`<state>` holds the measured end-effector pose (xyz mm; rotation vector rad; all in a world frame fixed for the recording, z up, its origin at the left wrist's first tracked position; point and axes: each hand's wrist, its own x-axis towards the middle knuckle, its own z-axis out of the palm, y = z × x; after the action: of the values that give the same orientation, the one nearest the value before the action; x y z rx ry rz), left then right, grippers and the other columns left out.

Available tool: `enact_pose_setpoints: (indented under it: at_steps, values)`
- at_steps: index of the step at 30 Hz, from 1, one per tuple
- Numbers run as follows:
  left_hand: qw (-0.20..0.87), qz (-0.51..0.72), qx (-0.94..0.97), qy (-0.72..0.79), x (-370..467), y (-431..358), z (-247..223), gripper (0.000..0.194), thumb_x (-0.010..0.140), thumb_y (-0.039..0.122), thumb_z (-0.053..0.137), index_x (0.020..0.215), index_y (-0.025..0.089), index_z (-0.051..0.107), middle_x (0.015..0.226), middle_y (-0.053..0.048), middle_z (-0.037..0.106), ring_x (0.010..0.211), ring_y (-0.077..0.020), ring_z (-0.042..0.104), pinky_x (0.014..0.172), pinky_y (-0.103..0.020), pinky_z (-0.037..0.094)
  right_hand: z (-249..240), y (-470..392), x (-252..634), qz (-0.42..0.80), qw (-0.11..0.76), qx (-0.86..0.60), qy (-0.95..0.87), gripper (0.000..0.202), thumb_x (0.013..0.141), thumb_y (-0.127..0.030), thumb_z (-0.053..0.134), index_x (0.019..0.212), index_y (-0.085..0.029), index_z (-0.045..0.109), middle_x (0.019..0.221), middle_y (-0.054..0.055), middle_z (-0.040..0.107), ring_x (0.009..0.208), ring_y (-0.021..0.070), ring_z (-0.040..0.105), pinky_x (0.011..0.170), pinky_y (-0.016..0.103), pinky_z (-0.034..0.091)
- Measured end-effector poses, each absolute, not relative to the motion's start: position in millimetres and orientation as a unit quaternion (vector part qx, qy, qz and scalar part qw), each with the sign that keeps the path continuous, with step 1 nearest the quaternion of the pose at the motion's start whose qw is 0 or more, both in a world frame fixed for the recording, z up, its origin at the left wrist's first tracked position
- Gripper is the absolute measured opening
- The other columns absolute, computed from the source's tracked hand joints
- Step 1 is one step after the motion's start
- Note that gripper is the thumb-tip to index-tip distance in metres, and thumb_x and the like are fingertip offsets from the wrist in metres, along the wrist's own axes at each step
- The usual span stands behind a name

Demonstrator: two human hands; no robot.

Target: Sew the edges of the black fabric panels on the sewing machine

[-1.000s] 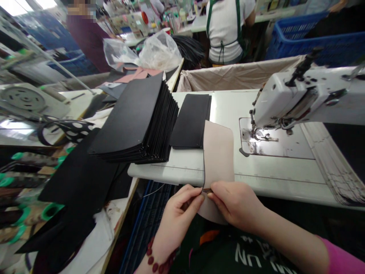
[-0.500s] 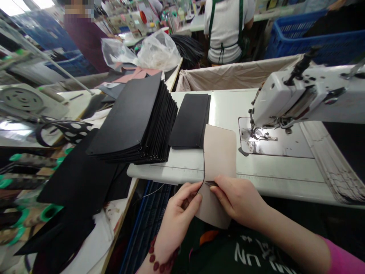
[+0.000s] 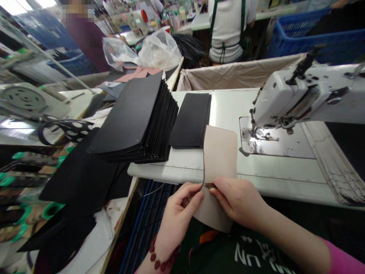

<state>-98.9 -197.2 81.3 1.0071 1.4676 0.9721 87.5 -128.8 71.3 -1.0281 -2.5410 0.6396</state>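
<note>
A beige panel (image 3: 220, 152) with a dark edge lies partly on the sewing table and hangs over its front edge towards me. My left hand (image 3: 182, 207) pinches the panel's left edge between thumb and fingers. In my right hand (image 3: 238, 196) is a small pointed metal tool (image 3: 210, 185), mostly hidden by the fingers, so its kind is unclear. The tip points left at the panel's edge, close to my left fingertips. Just behind the panel is a low pile of black panels (image 3: 190, 120). Left of that stands a tall stack of larger black panels (image 3: 131, 110).
A white sewing machine (image 3: 310, 99) stands on the table (image 3: 225, 102) at right, beside a pile of pale-edged pieces (image 3: 327, 163). Thread cones (image 3: 31, 180) and black sheets (image 3: 76, 171) are at left. A blue basket (image 3: 327, 42) and other people are farther back.
The metal tool's tip has shifted slightly down and left along the panel's edge. Both hands keep their grip, and the panel has hardly moved.
</note>
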Motion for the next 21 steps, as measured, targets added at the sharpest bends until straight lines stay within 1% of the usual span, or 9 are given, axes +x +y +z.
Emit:
enact_pose_setpoints:
  at_steps: [6, 11, 16, 21]
  values:
    - [0.515, 0.395, 0.455, 0.61, -97.3, -194.0, 84.0, 0.015, 0.092, 0.027, 0.06, 0.102, 0.026, 0.07, 0.098, 0.001, 0.063, 0.091, -0.0134, 0.058, 0.077, -0.021, 0.042, 68.1, -128.4, 86.5, 0.213, 0.178, -0.352, -0.894, 0.024, 0.1, -0.032, 0.036, 0.083, -0.021, 0.047, 0.073, 0.001, 0.057, 0.062, 0.0155, 0.049, 0.057, 0.031, 0.024]
    - [0.502, 0.378, 0.48, 0.612, -96.9, -192.7, 85.9, 0.015, 0.094, 0.027, 0.057, 0.099, 0.023, 0.07, 0.093, 0.0, 0.06, 0.088, -0.0143, 0.056, 0.076, -0.022, 0.042, 64.9, -133.1, 84.2, 0.285, 0.201, -0.342, -0.873, 0.022, 0.101, -0.031, 0.034, 0.086, -0.02, 0.045, 0.072, -0.001, 0.056, 0.061, 0.0136, 0.049, 0.057, 0.027, 0.027]
    - [0.474, 0.365, 0.511, 0.617, -96.9, -190.8, 89.3, 0.012, 0.093, 0.027, 0.058, 0.09, 0.022, 0.069, 0.086, 0.001, 0.057, 0.08, -0.0127, 0.053, 0.071, -0.021, 0.042, 65.4, -134.8, 83.0, 0.226, 0.188, -0.346, -0.891, 0.025, 0.101, -0.032, 0.034, 0.085, -0.02, 0.048, 0.073, 0.001, 0.057, 0.062, 0.0148, 0.05, 0.057, 0.029, 0.025]
    - [0.459, 0.369, 0.508, 0.628, -95.9, -189.1, 87.1, 0.009, 0.089, 0.029, 0.064, 0.09, 0.021, 0.069, 0.09, 0.0, 0.064, 0.086, -0.0144, 0.058, 0.077, -0.022, 0.044, 66.6, -133.0, 80.0, 0.213, 0.185, -0.347, -0.894, 0.026, 0.101, -0.03, 0.033, 0.082, -0.021, 0.048, 0.072, 0.001, 0.057, 0.062, 0.0147, 0.05, 0.057, 0.03, 0.025]
